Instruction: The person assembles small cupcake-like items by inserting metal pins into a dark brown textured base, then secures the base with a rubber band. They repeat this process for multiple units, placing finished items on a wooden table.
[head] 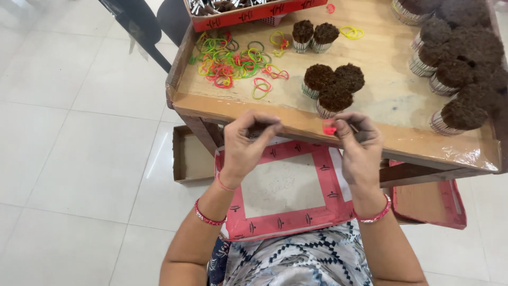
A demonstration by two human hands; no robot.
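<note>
My left hand [247, 144] is curled just below the front edge of a wooden tray table [381, 92], its fingers closed around something small and dark that is mostly hidden. My right hand [359, 145] is raised beside it and pinches a red rubber band [329, 127] between thumb and fingertips. Both wrists wear red bangles. A red-bordered cardboard box lid [286, 220] rests on my lap beneath the hands. Three bundles of brown stick-like items [334, 86] stand on the table just beyond my hands.
A heap of coloured rubber bands [228, 59] lies at the table's left. Two more bundles [313, 36] stand further back, several others [459, 63] crowd the right side. A red box [248, 11] sits at the far edge. An open carton [191, 156] lies on the tiled floor.
</note>
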